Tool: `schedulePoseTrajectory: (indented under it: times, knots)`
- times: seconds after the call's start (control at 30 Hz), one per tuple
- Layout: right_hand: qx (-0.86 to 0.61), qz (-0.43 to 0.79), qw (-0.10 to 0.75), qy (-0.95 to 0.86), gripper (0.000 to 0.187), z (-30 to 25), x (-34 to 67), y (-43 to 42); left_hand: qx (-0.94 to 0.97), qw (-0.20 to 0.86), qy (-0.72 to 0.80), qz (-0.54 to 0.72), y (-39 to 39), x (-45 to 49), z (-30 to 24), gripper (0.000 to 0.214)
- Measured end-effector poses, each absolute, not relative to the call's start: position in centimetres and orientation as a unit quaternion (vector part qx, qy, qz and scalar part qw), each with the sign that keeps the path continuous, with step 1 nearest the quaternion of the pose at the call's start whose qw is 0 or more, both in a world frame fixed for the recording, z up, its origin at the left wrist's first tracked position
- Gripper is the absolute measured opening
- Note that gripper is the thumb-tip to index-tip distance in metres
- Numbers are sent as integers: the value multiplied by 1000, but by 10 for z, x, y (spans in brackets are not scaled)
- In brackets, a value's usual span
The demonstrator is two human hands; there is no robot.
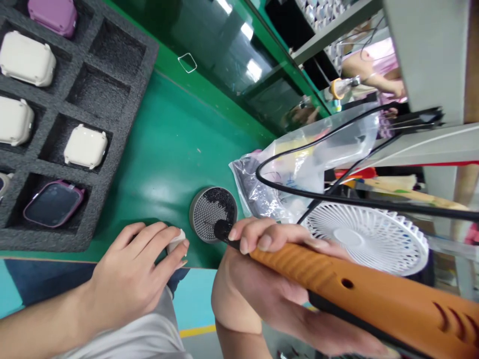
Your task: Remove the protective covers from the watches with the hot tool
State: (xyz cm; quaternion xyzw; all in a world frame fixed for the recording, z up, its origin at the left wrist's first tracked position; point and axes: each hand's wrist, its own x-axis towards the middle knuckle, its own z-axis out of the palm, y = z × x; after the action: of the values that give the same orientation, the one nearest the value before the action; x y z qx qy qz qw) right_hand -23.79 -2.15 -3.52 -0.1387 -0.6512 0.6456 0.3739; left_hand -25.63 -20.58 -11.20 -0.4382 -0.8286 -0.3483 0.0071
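My right hand [269,264] is wrapped round an orange electric screwdriver [322,269] with a black nose. The nose points down over a round metal dish [192,219] with a perforated plate, where dark tiny pieces, perhaps screws, lie heaped on one side. Whether the tip touches the plate I cannot tell. Left of the dish, at the table's front edge, my left hand [134,264] is closed around a small white watch case [175,242], mostly hidden by the fingers. Farther left, a dark foam tray [125,89] holds white and purple watch cases, among them a single white one [86,146].
A clear plastic bag [277,179] lies right of the dish, crossed by a black cable [269,184]. Beyond it stands a white fan [374,239]. A thin white square ring [187,63] lies near the back. Another person's arm [374,75] shows at the upper right.
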Motion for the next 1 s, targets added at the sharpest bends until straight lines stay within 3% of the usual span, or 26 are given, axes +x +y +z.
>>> schedulePoseTrajectory:
  times: [0.1,0.2,0.5,0.8,1.0]
  knots:
    - [-162,621,375,-669,34,-26,-233,-26,-435,3,-825,-360,-206,-257,-111,26]
    - [-84,626,391,-669,24,-30,-229,-31,-429,-8,-827,-362,-204,-258,-110,26]
    - [17,672,315,-670,35,-53,-227,-29,-424,-9,-831,-360,-203,-258,-109,28]
    - [17,665,294,-686,28,-56,-222,-24,-429,-18,-828,-360,-204,-258,-110,29]
    - [37,697,135,-703,26,-52,-218,-8,-427,-26,-827,-364,-203,-260,-110,28]
